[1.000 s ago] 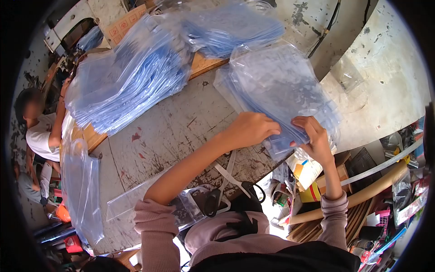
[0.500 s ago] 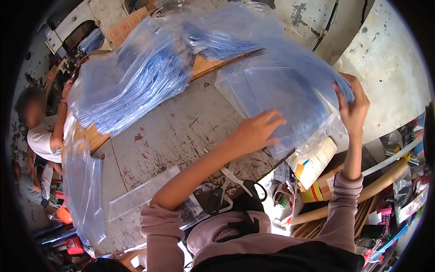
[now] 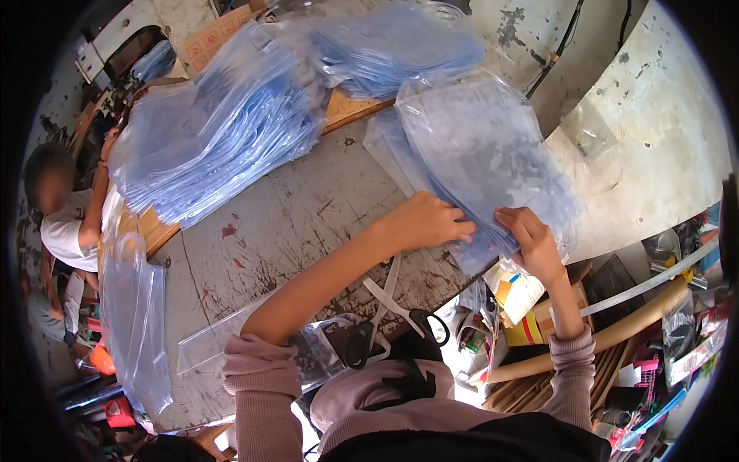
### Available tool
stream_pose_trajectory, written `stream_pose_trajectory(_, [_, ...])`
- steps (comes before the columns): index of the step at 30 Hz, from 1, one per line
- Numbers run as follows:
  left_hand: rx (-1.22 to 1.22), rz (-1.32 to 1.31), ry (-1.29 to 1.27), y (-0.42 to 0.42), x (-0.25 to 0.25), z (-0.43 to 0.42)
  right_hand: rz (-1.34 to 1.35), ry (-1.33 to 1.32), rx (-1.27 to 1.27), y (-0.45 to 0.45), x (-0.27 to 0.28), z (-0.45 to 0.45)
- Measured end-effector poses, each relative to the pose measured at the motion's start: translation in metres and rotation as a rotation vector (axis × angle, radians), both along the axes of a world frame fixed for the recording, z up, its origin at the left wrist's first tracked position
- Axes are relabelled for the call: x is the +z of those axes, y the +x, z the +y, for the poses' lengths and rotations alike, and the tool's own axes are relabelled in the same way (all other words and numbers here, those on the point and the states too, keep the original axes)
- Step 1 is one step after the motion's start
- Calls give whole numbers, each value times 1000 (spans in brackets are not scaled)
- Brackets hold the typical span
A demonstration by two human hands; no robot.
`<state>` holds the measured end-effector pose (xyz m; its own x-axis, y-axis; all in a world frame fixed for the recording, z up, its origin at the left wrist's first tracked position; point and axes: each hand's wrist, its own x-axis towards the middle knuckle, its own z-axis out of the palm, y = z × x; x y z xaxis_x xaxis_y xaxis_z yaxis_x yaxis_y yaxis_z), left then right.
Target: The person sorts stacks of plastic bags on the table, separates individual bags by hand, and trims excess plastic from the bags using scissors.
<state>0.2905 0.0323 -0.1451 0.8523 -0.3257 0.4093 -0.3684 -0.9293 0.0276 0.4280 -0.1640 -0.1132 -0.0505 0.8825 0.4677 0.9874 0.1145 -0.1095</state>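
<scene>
A stack of clear bluish plastic bags (image 3: 477, 146) lies on the right part of the worktable. My right hand (image 3: 533, 245) is closed on the near corner of this stack, with thumb and fingers pinching the sheets. At the stack's near left edge, my left hand (image 3: 433, 221) has its fingers curled together against the plastic; its fingertips are partly hidden. Scissors (image 3: 389, 302) with black handles lie half spread on the table, close to my body, below my left forearm. A flat clear plastic piece (image 3: 219, 335) rests left of them, partly covered by my arm.
A tall pile of bluish plastic bags (image 3: 223, 146) covers the table's (image 3: 262, 223) far left, and another pile (image 3: 396, 50) sits behind. A single clear bag (image 3: 135, 323) hangs at the left edge. A person (image 3: 69, 223) is at the far left. Cardboard rolls (image 3: 600, 346) stand right.
My right hand has come down and left, bringing the lifted corner of the bags toward my left hand. The upper bags now lie flat on the stack. My left fingers have curled in.
</scene>
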Motion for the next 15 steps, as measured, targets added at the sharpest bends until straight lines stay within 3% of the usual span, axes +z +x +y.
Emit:
stream_pose_trajectory(10, [47,-175,-145,5,-7,-13,63,80,-193,-9,-10,5])
stream_pose_trajectory(11, [122,-214,-284,1,-8,-19,32,121,-225,-4,-12,6])
stream_pose_trajectory(13, [200,-250,-423,-3,0,-25,208,106,-410,5,16,10])
stream_pose_trajectory(15, [159,-359,-268,-7,13,-28,301,130,-659,20,47,12])
